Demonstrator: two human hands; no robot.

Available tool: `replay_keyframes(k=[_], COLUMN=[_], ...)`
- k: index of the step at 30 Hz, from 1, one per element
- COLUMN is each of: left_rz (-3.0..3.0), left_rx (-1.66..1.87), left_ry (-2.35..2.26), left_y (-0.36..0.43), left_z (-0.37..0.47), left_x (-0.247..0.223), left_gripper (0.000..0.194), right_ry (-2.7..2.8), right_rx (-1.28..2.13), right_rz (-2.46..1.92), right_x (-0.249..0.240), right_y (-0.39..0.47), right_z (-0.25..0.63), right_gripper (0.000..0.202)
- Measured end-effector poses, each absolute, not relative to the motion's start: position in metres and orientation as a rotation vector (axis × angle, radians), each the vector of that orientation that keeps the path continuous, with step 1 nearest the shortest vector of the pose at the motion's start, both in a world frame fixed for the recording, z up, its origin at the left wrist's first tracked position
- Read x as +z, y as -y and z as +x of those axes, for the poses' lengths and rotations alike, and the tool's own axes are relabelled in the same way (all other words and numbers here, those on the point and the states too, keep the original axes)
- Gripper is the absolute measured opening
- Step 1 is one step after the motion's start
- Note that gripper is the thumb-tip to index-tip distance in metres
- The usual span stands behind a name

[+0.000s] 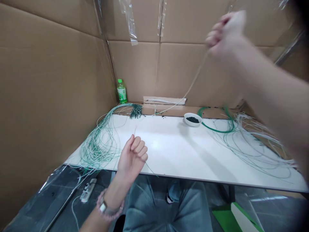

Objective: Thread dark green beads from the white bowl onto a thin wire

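My left hand (134, 151) is closed in a fist above the table's front edge. A thin strand (151, 169) shows on both sides of the fist. High on the right, my right hand (222, 35) is closed on a thin pale cord (192, 84), blurred by motion. That cord slants down to the left, to the table's back edge. Whether both hands hold the same cord, I cannot tell. A white bowl (193, 123) of small dark pieces (192, 119) stands at the back of the table.
On the left of the white table (166, 145) lies a tangle of green and white cords (98, 146), with dark ends (136, 111) bunched together. A green coil (218, 131) and white cords (253, 148) lie at right. A green bottle (122, 93) stands against the cardboard wall (135, 67).
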State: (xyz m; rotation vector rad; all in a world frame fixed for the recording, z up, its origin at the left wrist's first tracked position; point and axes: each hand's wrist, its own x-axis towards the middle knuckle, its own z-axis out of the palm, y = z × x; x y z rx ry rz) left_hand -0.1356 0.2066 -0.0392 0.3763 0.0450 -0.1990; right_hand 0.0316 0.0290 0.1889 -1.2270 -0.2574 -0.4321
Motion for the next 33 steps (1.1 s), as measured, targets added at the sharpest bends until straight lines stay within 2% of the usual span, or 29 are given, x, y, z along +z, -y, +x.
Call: replay_keyframes(k=[2,6,9,13,16,20,22,26,33], left_rz=[0.342,0.280,0.274,0.303,0.315,0.329,0.336,0.353,0.535], left_rx=[-0.068,0.263,0.444,0.568,0.575,0.548,0.537,0.473,0.368], left_ry=[0.017,0.148,0.203,0.220,0.163,0.089,0.042,-0.076,-0.144], left_y=[-0.195,-0.171,-0.165,-0.170,-0.170,-0.152,-0.141,-0.127,-0.116], left_z=[-0.154,-0.174,-0.169,-0.149,-0.136,-0.127,-0.124,-0.119,-0.119], left_x=[-0.034,-0.028,-0.030,-0.041,-0.053,-0.069,-0.076,-0.085,-0.095], left_gripper=[0.049,0.050,0.047,0.030,0.018,0.019,0.021,0.027,0.031], right_ry=[0.298,0.533,0.855,0.763,0.609,0.395,0.245,0.007,-0.060], right_rx=[-0.283,-0.012,0.204,0.125,0.006,-0.097,0.017,0.217,0.079], right_rz=[-1.249,-1.314,-1.646,-1.837,-1.798,-1.655,-1.290,-0.793,-0.815], right_x=[0.181,0.109,0.052,0.004,-0.027,-0.076,-0.095,-0.106,-0.090], right_y=[-0.062,-0.166,-0.205,-0.164,-0.097,-0.038,-0.034,-0.047,-0.048], right_z=[0.030,0.015,0.008,0.013,-0.003,-0.069,-0.104,-0.138,-0.123], right_gripper=[0.069,0.067,0.036,0.004,0.018,0.039,0.036,0.045,0.034])
